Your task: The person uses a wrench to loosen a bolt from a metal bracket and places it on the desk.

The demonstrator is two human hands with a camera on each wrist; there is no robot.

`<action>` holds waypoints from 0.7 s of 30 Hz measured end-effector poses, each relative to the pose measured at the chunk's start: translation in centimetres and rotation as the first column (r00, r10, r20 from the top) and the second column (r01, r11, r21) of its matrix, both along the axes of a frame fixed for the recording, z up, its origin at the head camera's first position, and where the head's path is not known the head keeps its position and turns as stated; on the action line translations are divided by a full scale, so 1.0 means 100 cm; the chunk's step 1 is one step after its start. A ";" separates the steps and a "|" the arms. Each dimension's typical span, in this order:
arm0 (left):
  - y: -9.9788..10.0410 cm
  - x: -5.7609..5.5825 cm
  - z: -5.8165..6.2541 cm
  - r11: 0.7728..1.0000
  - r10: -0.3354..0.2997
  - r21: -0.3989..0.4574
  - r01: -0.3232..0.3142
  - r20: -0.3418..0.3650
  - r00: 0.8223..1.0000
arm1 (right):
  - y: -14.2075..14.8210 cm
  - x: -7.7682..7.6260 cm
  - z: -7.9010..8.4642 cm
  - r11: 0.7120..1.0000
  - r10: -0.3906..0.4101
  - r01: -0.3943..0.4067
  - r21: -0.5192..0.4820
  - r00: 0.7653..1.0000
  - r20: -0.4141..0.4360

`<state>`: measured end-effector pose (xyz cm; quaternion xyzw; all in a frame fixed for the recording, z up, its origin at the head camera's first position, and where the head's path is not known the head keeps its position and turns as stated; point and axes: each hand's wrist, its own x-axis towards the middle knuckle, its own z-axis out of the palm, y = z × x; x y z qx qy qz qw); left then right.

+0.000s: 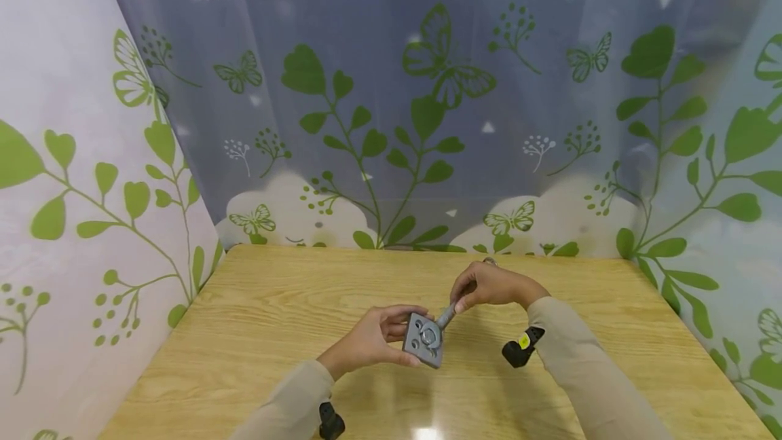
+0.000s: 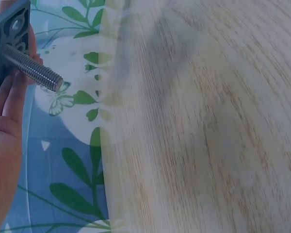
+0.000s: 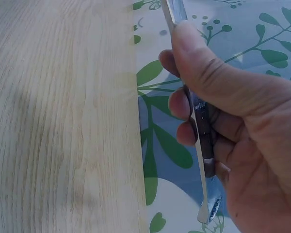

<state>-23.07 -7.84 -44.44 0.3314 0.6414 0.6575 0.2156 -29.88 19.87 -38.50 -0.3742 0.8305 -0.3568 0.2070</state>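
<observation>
We cannot make out exactly how the near end of a metal wrench [image 1: 448, 316] meets the grey plate [image 1: 421, 352], which the left wrist view crops. Patterned leaf-and-butterfly drapes [image 1: 379, 127] enclose the wood-grain tabletop [image 1: 275, 304]. Above its middle, the left grip [image 1: 374, 338] holds the square, holed plate, a threaded bolt [image 2: 34, 69] jutting out; the right grip [image 1: 489, 285] clasps the wrench.

You are facing a blue-grey printed curtain [image 1: 366, 12] with green leaves; a pale leaf-printed wall [image 1: 91, 175] is rising at left; light [image 1: 426, 434] is glinting on the yellowish wood-grained table [image 1: 293, 284].
</observation>
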 end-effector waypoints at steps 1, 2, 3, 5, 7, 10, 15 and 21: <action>0.000 0.000 -0.001 1.000 -0.004 0.000 0.004 0.005 1.000 | 0.000 0.000 0.000 1.000 0.000 0.000 0.000 1.000 0.002; -0.001 -0.001 -0.002 1.000 -0.007 0.003 0.007 0.014 1.000 | 0.000 0.001 -0.001 1.000 -0.003 0.003 0.002 1.000 0.006; -0.001 -0.001 -0.003 1.000 -0.005 0.007 0.005 0.018 1.000 | 0.000 0.001 -0.002 1.000 -0.009 0.009 0.007 1.000 0.006; -0.003 -0.003 -0.005 1.000 -0.001 0.021 0.000 0.030 1.000 | 0.002 0.002 -0.004 1.000 -0.014 0.014 0.015 1.000 -0.007; -0.005 -0.005 -0.008 0.999 0.011 0.040 -0.013 0.036 0.999 | 0.004 0.003 -0.006 0.999 -0.033 0.034 0.030 0.999 -0.034; -0.008 -0.008 -0.011 0.997 0.047 0.057 -0.050 0.051 0.998 | 0.012 0.004 -0.010 0.996 -0.072 0.075 0.044 0.996 -0.061; -0.016 -0.011 -0.014 0.988 0.133 0.069 -0.139 0.093 0.987 | 0.028 0.012 -0.015 0.989 -0.134 0.135 0.052 0.991 -0.022; -0.020 -0.014 -0.016 0.965 0.249 0.057 -0.257 0.125 0.961 | 0.039 0.023 -0.029 0.984 -0.177 0.177 -0.022 0.984 0.011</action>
